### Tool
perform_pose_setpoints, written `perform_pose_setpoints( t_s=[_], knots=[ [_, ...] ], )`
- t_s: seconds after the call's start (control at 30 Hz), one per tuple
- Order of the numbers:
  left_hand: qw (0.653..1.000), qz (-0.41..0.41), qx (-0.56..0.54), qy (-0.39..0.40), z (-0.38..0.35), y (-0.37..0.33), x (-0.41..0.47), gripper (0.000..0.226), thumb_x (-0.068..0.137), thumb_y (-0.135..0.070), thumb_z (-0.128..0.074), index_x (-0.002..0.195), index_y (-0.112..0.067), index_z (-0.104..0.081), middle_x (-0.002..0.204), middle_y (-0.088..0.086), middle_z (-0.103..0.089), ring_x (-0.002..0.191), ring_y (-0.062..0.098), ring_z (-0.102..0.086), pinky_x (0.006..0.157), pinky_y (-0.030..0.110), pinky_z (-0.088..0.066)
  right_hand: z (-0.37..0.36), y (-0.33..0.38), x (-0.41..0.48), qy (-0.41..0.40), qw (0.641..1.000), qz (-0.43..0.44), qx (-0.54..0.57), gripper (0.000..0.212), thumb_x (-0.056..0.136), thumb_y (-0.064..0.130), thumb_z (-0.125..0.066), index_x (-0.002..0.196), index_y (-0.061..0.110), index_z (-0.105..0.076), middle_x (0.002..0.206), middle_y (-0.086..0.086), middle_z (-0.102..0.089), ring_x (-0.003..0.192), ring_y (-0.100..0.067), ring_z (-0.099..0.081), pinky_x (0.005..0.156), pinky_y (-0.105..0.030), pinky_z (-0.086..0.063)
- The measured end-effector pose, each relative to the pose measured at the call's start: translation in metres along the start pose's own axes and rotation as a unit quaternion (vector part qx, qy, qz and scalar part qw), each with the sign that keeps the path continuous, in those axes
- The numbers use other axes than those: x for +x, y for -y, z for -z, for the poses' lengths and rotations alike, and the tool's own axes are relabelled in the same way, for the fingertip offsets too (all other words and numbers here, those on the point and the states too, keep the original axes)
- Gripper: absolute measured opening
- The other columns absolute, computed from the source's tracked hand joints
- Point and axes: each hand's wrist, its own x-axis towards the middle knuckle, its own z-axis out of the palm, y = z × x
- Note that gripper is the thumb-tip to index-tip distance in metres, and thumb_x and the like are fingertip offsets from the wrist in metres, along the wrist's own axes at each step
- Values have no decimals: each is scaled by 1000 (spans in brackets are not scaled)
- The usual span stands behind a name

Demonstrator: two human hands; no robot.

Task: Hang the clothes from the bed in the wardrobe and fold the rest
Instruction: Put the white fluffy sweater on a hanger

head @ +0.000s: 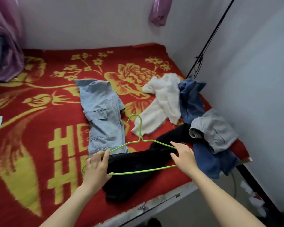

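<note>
A green wire hanger (140, 128) lies over a black garment (138, 163) near the bed's front edge. My left hand (96, 167) holds the hanger's left end, fingers around the wire. My right hand (183, 155) holds its right end. A folded light blue denim shirt (103, 112) lies just behind the hanger. To the right lie a white top (162, 102), a dark blue denim piece (191, 99), a grey garment (215, 130) and another blue garment (215, 163) hanging over the edge.
The bed carries a red blanket with a yellow flower pattern (39, 128). White walls close in behind and on the right. A purple curtain (8, 38) hangs at the back left, and a black pole (210, 36) runs along the right wall. The floor shows below the bed's front edge.
</note>
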Motion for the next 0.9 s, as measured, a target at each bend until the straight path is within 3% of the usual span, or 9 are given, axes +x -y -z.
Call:
perform_pose_setpoints(
  t_s=[0.1,0.2,0.27,0.3,0.4,0.5,0.57,0.7,0.9],
  knots=[
    [981,107,41,156,-17,-11,20,144,23,-53,-92,145,-7,-29,130,25,-44,121,43,-43,88,65,-40,-6,-20,24,38,999,-14,-7,53,92,27,-53,143,24,-37,143,-3,-40,134,-19,-32,107,-29,-24],
    [960,171,83,205,-38,-28,50,137,57,-74,-68,143,-22,25,155,16,4,143,36,4,111,58,-11,-4,-48,63,74,997,-29,-9,53,94,29,-50,144,24,-35,146,-2,-36,135,-19,-28,105,-30,-26],
    [967,154,81,185,-44,-43,75,135,54,-76,-68,149,-22,12,155,19,-4,143,37,-5,109,58,-17,0,-65,94,88,996,-31,-12,51,94,28,-48,144,24,-35,146,-3,-35,136,-19,-28,105,-31,-27],
    [968,146,80,188,-42,-56,92,135,45,-74,-76,151,-16,-13,149,26,-22,138,43,-23,103,62,-29,3,-76,114,93,995,-31,-9,51,94,28,-47,143,23,-36,146,-4,-35,136,-20,-28,105,-32,-27],
    [981,125,52,137,-45,-96,144,112,33,-60,-88,125,-3,-59,121,31,-57,110,47,-57,77,64,-49,12,-101,171,114,993,-36,-5,49,95,28,-45,143,20,-35,147,-6,-34,136,-23,-27,106,-35,-30],
    [977,193,10,85,-50,-127,196,91,79,-75,-40,142,-9,-40,142,23,-41,132,38,-38,100,57,-35,17,-122,224,129,991,-34,-9,49,96,30,-44,143,20,-34,146,-7,-35,134,-25,-29,105,-37,-32],
    [975,210,1,71,-56,-137,233,108,72,-83,1,145,-13,-34,146,19,-35,137,35,-30,105,52,-29,19,-135,262,128,991,-33,-13,48,96,32,-44,142,18,-36,144,-8,-36,132,-26,-32,103,-38,-34],
    [974,217,24,53,-70,-134,287,114,62,-82,14,150,-17,-19,154,15,-20,143,30,-14,113,48,-18,8,-156,322,136,989,-50,-14,51,96,40,-45,140,18,-36,141,-7,-39,128,-27,-34,100,-38,-36],
    [955,287,22,68,-86,-100,329,133,56,-86,25,144,-9,-35,146,23,-34,138,37,-27,108,50,-26,-25,-172,397,139,984,-115,6,79,89,53,-51,149,22,-11,150,-11,-21,135,-31,-25,104,-42,-35]
  ],
)
